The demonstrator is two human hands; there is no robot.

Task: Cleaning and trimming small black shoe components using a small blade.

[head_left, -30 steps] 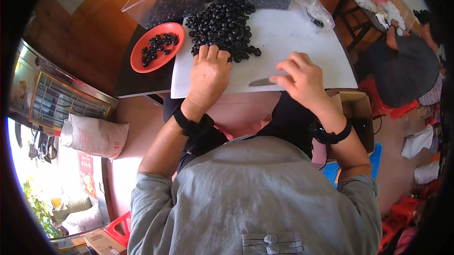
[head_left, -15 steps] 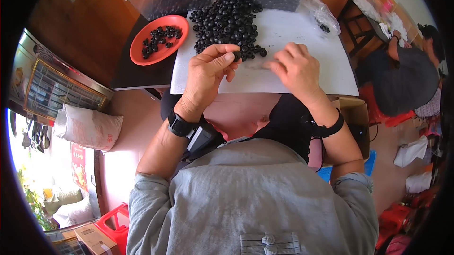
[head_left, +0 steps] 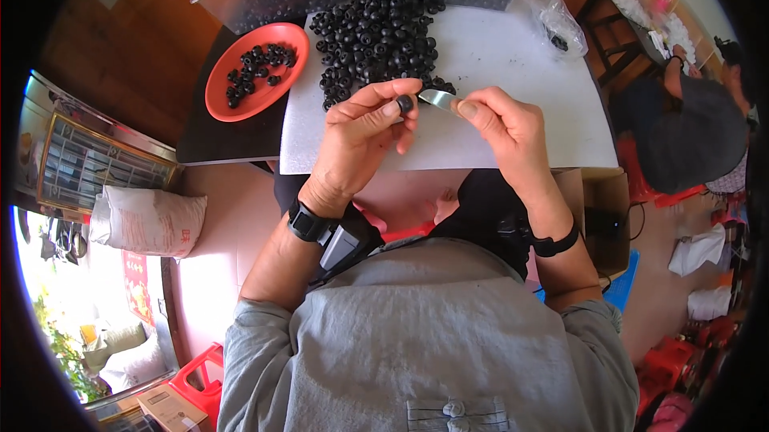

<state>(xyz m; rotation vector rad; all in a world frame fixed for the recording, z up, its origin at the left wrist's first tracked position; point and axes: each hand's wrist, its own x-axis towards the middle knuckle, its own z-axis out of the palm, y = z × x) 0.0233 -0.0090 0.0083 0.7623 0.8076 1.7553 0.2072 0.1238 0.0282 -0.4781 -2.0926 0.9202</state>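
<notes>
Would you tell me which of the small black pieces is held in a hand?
The single black piece pinched in the left hand, raised off the white board, unlike the loose pile.

Both hands have risen off the white cutting board [head_left: 513,87] since a second ago, when the left hand [head_left: 360,139] lay flat at the edge of the pile of black round pieces [head_left: 376,31] and the right hand [head_left: 501,131] pressed a small blade [head_left: 439,98] onto the board. The left hand now pinches one black piece [head_left: 405,103] between thumb and fingertips. The right hand has brought the blade up, its tip just beside that piece. The hands have drawn closer together.
</notes>
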